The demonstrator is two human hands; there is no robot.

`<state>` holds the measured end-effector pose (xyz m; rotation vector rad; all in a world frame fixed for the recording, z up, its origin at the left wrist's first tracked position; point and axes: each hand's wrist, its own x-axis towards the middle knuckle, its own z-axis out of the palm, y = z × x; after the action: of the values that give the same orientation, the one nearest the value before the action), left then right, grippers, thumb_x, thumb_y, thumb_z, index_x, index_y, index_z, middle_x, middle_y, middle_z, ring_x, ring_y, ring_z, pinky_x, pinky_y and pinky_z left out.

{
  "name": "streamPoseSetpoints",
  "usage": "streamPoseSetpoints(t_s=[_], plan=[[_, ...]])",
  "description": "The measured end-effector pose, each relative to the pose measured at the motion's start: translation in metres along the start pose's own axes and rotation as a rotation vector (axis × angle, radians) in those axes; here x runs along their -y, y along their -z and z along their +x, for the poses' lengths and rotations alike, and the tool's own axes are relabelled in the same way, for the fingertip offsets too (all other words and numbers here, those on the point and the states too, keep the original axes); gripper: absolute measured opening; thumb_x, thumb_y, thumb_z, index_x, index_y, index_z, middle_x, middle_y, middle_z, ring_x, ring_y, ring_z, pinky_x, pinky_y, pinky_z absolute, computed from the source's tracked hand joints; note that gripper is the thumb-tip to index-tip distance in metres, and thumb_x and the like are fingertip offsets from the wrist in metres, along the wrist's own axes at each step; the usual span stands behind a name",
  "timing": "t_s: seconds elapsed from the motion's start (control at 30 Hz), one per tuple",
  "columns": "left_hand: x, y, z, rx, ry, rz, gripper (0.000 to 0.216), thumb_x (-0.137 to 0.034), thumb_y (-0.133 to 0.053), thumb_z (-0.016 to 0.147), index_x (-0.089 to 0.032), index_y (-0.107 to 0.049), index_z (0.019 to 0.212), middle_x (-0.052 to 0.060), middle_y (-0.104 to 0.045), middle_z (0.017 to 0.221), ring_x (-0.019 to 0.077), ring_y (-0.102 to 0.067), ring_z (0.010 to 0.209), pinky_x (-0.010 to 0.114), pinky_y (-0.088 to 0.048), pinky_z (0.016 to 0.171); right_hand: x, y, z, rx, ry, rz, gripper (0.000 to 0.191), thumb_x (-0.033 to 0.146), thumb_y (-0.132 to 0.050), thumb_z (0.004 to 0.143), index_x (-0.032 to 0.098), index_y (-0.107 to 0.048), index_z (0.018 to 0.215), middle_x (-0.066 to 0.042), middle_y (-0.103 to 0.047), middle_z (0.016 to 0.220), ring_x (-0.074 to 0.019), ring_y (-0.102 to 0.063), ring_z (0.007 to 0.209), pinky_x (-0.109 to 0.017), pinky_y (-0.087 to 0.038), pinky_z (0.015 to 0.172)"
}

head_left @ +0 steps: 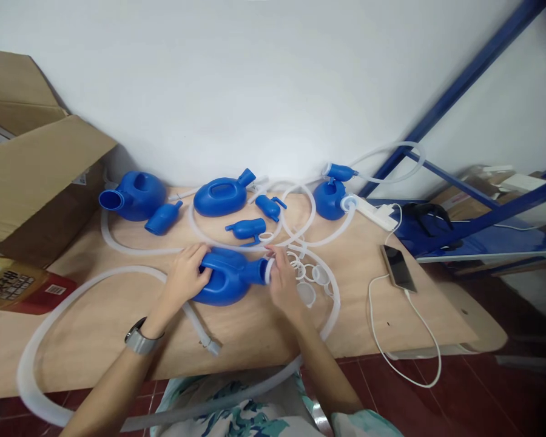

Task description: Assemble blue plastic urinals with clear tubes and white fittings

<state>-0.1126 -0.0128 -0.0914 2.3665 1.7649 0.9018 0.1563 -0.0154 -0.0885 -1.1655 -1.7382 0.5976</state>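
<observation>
A blue plastic jug [227, 280] lies on its side on the wooden table [236, 334], spout pointing right. My left hand [186, 273] is wrapped round its handle end. My right hand [283, 282] is closed at the spout's mouth, fingers pinched on a white ring there. Several loose clear rings and caps [307, 276] lie just right of my right hand. A watch sits on my left wrist.
More blue jugs [134, 195] [221, 195] [330, 199] and small blue spouts [248, 229] lie at the back. Translucent hoses [73, 291] loop across the table. A cardboard box [36, 176] stands left; a phone [398, 267] with white cable and a power strip [377, 213] right.
</observation>
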Motion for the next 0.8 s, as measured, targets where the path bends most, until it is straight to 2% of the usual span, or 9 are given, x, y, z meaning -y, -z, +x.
streamPoseSetpoints(t_s=[0.07,0.13,0.27,0.37,0.43,0.5,0.6,0.8], plan=[[0.000,0.000,0.000,-0.006,0.009,0.004,0.023,-0.025,-0.050,0.085,-0.021,-0.064,0.104,0.012,-0.076,0.114,0.0338,-0.070,0.107,0.047,-0.055,0.095,-0.003,-0.001,0.001,0.054,0.052,0.083,0.049,0.030,-0.030,0.106,0.022,-0.053,0.148,-0.011,-0.064,0.133,-0.0241,-0.064,0.118,-0.042,-0.050,0.107],[0.000,0.001,0.000,-0.001,0.017,0.010,0.022,-0.025,-0.050,0.086,-0.021,-0.064,0.103,0.012,-0.076,0.111,0.0335,-0.070,0.106,0.047,-0.054,0.095,-0.004,-0.002,0.003,0.160,0.078,0.138,0.053,0.037,-0.023,0.111,0.026,-0.050,0.155,-0.010,-0.063,0.143,-0.0232,-0.062,0.129,-0.042,-0.048,0.114],[-0.001,0.002,-0.001,0.019,0.015,-0.007,0.024,-0.026,-0.050,0.087,-0.020,-0.064,0.106,0.013,-0.075,0.113,0.0342,-0.069,0.108,0.049,-0.054,0.097,-0.003,0.003,0.008,0.278,0.167,0.123,0.070,0.060,-0.010,0.111,0.025,-0.041,0.163,-0.012,-0.065,0.146,-0.0258,-0.062,0.135,-0.043,-0.048,0.117],[0.000,0.002,-0.001,0.023,0.018,-0.018,0.025,-0.027,-0.050,0.087,-0.020,-0.064,0.106,0.014,-0.075,0.116,0.0350,-0.069,0.110,0.051,-0.054,0.099,-0.004,0.008,0.013,0.299,0.280,-0.075,0.082,0.073,-0.021,0.106,0.020,-0.027,0.169,-0.018,-0.055,0.158,-0.0322,-0.052,0.147,-0.051,-0.043,0.122],[0.000,0.002,-0.001,0.024,0.017,-0.014,0.025,-0.027,-0.051,0.088,-0.020,-0.065,0.107,0.014,-0.075,0.117,0.0352,-0.069,0.111,0.051,-0.054,0.099,-0.005,0.011,0.019,0.308,0.395,-0.252,0.085,0.070,-0.033,0.105,0.015,-0.022,0.170,-0.021,-0.045,0.165,-0.0361,-0.040,0.156,-0.057,-0.036,0.127],[0.000,0.002,-0.001,0.024,0.008,-0.007,0.026,-0.027,-0.051,0.088,-0.020,-0.065,0.108,0.014,-0.075,0.118,0.0354,-0.069,0.111,0.051,-0.054,0.099,-0.008,0.013,0.026,0.339,0.585,-0.370,0.083,0.063,-0.044,0.106,0.013,-0.026,0.169,-0.021,-0.045,0.166,-0.0370,-0.033,0.160,-0.059,-0.030,0.130],[0.000,0.002,-0.001,0.026,-0.016,-0.006,0.027,-0.029,-0.050,0.089,-0.019,-0.065,0.109,0.015,-0.074,0.119,0.0360,-0.069,0.109,0.051,-0.054,0.097,-0.009,0.017,0.041,0.401,0.902,-0.390,0.073,0.053,-0.053,0.106,0.011,-0.038,0.163,-0.019,-0.056,0.158,-0.0322,-0.035,0.160,-0.055,-0.028,0.132],[0.000,0.004,-0.002,0.011,-0.066,-0.011,0.026,-0.026,-0.051,0.088,-0.018,-0.064,0.110,0.015,-0.075,0.121,0.0352,-0.070,0.110,0.050,-0.055,0.096,-0.003,0.018,0.072,0.518,1.368,-0.264,0.065,0.060,-0.050,0.104,0.012,-0.059,0.148,-0.016,-0.062,0.153,-0.0248,-0.047,0.154,-0.045,-0.036,0.130]])
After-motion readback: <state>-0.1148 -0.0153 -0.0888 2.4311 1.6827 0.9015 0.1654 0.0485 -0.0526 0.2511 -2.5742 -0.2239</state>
